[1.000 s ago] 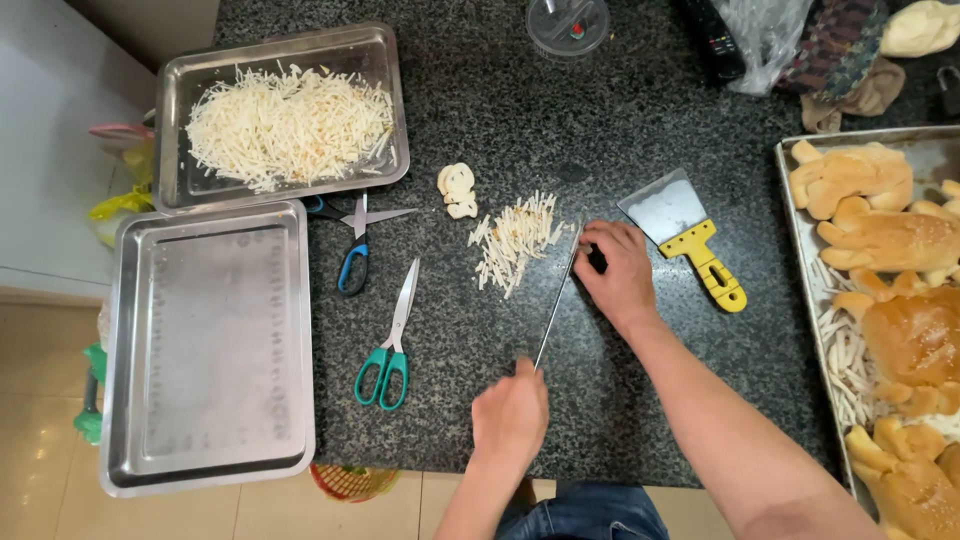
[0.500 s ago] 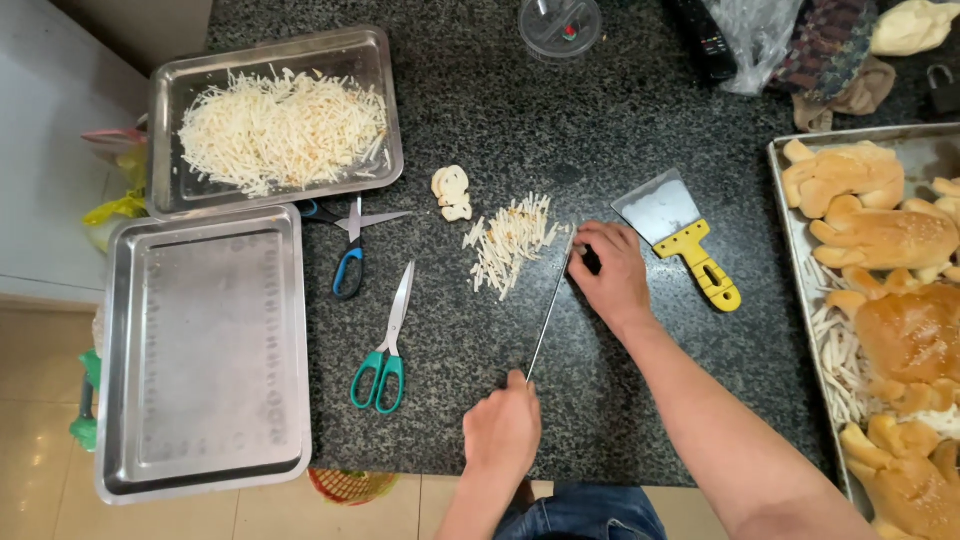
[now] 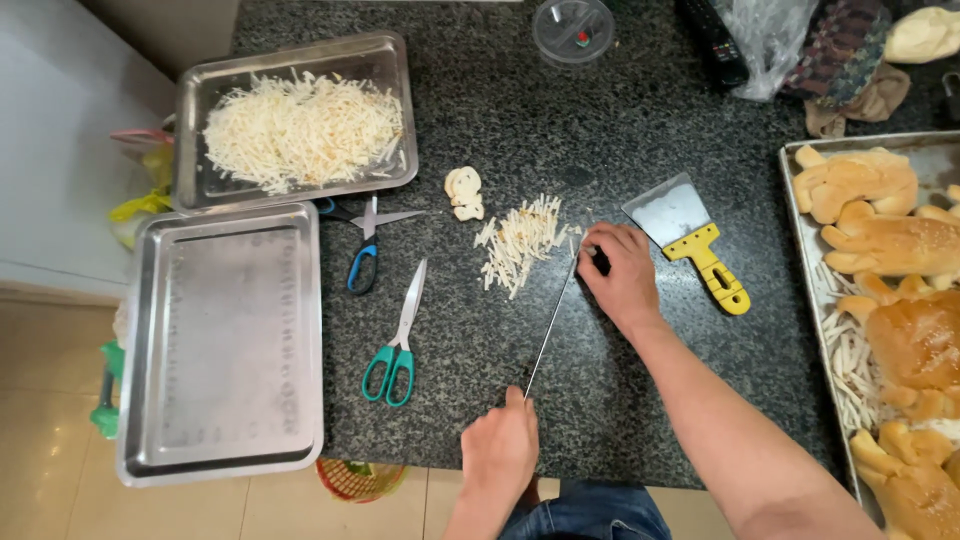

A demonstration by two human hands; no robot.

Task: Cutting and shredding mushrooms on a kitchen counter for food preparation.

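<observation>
Both hands are gripping a long thin steel knife [image 3: 552,322]: right hand [image 3: 620,272] on its handle, left hand [image 3: 503,445] pinching its tip. Beside the knife, a small pile of pale cut strips [image 3: 522,240] is lying done, while two whole pale pieces [image 3: 464,192] beyond are waiting uncut.

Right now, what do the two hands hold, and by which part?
A long thin-bladed knife: right hand grips its dark handle end, left hand touches the blade tip.
</observation>
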